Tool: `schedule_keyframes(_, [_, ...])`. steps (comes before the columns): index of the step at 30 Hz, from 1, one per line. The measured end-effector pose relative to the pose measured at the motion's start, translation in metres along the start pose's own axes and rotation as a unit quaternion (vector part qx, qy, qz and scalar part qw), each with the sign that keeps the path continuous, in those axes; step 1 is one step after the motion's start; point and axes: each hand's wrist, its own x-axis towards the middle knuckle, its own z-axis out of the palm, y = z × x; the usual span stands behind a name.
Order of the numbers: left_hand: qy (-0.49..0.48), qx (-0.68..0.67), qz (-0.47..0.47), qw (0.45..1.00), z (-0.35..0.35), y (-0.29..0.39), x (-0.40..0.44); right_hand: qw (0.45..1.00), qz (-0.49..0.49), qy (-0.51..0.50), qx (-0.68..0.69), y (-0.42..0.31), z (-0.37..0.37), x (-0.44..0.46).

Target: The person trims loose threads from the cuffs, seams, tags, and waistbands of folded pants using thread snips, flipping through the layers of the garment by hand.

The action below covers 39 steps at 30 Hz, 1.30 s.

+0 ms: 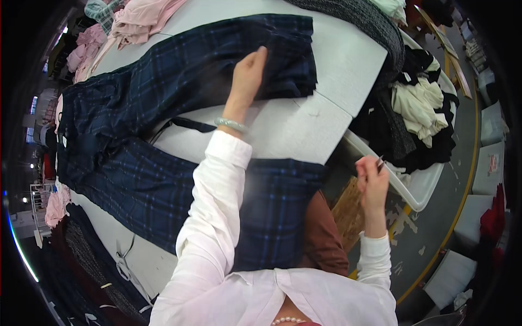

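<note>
A pair of dark blue plaid trousers (163, 70) lies spread over the white table, its waistband at the left and both legs reaching right. My left hand (249, 73), closed with the fingers curled under, is on the upper leg near its hem and seems to grip the cloth. My left forearm crosses the lower leg (277, 212), whose end hangs at the table's near edge. Off the table's right corner, my right hand (372, 182) is closed around small thread snips (380, 162); only their dark tips show.
A white bin (418, 198) heaped with black and cream garments (421, 108) stands on the right. Dark knit cloth (375, 27) drapes over the table's far right edge. Pink garments (144, 22) lie at the far left, and a dark garment pile (92, 261) at the near left.
</note>
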Motion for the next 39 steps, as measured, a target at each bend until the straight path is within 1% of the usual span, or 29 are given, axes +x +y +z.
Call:
schedule_keyframes(1, [0.004,-0.009,-0.024,1.000,-0.001,-0.003,0.006,0.998,0.056,-0.037,-0.001,0.007,-0.009,-0.023])
schedule_keyframes(3, [-0.035,0.013,-0.046,0.998,-0.006,-0.004,0.007,0.993,-0.005,-0.084,-0.081,0.023,0.003,-0.050])
schedule_keyframes(5, [-0.088,0.050,-0.123,0.987,-0.008,0.032,-0.007,0.989,-0.004,-0.115,-0.089,0.032,0.012,-0.055])
schedule_keyframes(6, [-0.104,0.083,-0.098,0.986,-0.011,0.041,-0.016,0.990,0.057,-0.113,-0.061,0.040,0.013,-0.055])
schedule_keyframes(7, [-0.139,0.185,-0.076,0.970,-0.019,0.060,-0.027,0.986,0.090,-0.135,-0.037,0.042,0.014,-0.054])
schedule_keyframes(8, [-0.198,0.267,0.022,0.943,-0.023,0.074,-0.045,0.980,0.124,-0.156,-0.013,0.044,0.015,-0.052])
schedule_keyframes(9, [-0.253,0.345,0.119,0.896,-0.027,0.088,-0.071,0.972,0.158,-0.175,0.008,0.046,0.016,-0.051])
schedule_keyframes(10, [-0.311,0.356,0.153,0.868,-0.032,0.098,-0.102,0.954,0.197,-0.224,0.032,0.046,0.016,-0.052])
schedule_keyframes(11, [-0.367,0.364,0.183,0.836,-0.036,0.108,-0.137,0.955,0.179,-0.233,0.035,0.046,0.018,-0.058])
schedule_keyframes(12, [-0.389,0.405,0.114,0.820,-0.036,0.118,-0.167,0.956,0.162,-0.241,0.038,0.047,0.019,-0.064])
schedule_keyframes(13, [-0.406,0.442,0.045,0.798,-0.033,0.126,-0.193,0.975,0.085,-0.206,0.021,0.045,0.027,-0.077])
schedule_keyframes(15, [-0.338,0.401,0.126,0.842,-0.036,0.105,-0.236,0.989,-0.067,-0.134,-0.016,0.043,0.035,-0.103])
schedule_keyframes(16, [-0.298,0.423,0.214,0.829,-0.035,0.114,-0.250,0.966,-0.183,-0.149,-0.107,0.045,0.027,-0.109])
schedule_keyframes(17, [-0.233,0.462,0.319,0.794,-0.038,0.115,-0.264,0.948,-0.244,-0.164,-0.123,0.046,0.021,-0.117])
schedule_keyframes(19, [-0.181,0.471,0.359,0.785,-0.047,0.110,-0.285,0.897,-0.369,-0.191,-0.152,0.025,0.018,-0.131])
schedule_keyframes(22, [-0.189,0.427,0.309,0.828,-0.055,0.104,-0.293,0.889,-0.335,-0.263,-0.171,0.029,0.015,-0.139])
schedule_keyframes(24, [-0.194,0.410,0.300,0.839,-0.056,0.106,-0.297,0.883,-0.302,-0.307,-0.189,0.023,0.011,-0.140])
schedule_keyframes(26, [-0.203,0.387,0.274,0.857,-0.056,0.120,-0.301,0.933,-0.263,-0.221,-0.107,0.021,0.011,-0.135])
schedule_keyframes(27, [-0.183,0.368,0.278,0.869,-0.056,0.122,-0.308,0.989,-0.096,-0.113,0.024,0.037,0.010,-0.130])
schedule_keyframes(28, [-0.181,0.375,0.243,0.876,-0.059,0.129,-0.313,0.992,-0.117,-0.017,0.040,0.033,0.015,-0.114])
schedule_keyframes(29, [-0.149,0.403,0.230,0.873,-0.065,0.132,-0.322,0.996,-0.089,0.010,-0.017,0.035,0.003,-0.094])
schedule_keyframes(30, [-0.111,0.432,0.208,0.870,-0.072,0.141,-0.330,0.981,-0.191,0.023,-0.027,0.029,0.002,-0.089])
schedule_keyframes(31, [-0.061,0.471,0.191,0.859,-0.086,0.147,-0.336,0.977,-0.199,0.014,-0.070,0.013,0.000,-0.094])
schedule_keyframes(32, [0.014,0.524,0.168,0.835,-0.102,0.146,-0.346,0.971,-0.233,0.007,-0.051,0.009,0.006,-0.098])
schedule_keyframes(33, [0.083,0.571,0.139,0.805,-0.116,0.140,-0.356,0.974,-0.207,-0.048,-0.072,-0.002,0.013,-0.107])
schedule_keyframes(35, [0.075,0.574,0.113,0.808,-0.137,0.116,-0.379,0.971,-0.143,-0.145,-0.124,-0.025,0.025,-0.144])
schedule_keyframes(36, [0.070,0.573,0.096,0.811,-0.147,0.107,-0.386,0.954,-0.165,-0.206,-0.141,-0.037,0.041,-0.160])
schedule_keyframes(37, [0.068,0.474,0.063,0.875,-0.162,0.104,-0.391,0.933,-0.183,-0.267,-0.158,-0.046,0.059,-0.177])
schedule_keyframes(39, [0.056,0.257,0.000,0.965,-0.203,0.106,-0.394,0.841,-0.355,-0.361,-0.189,-0.029,0.100,-0.198])
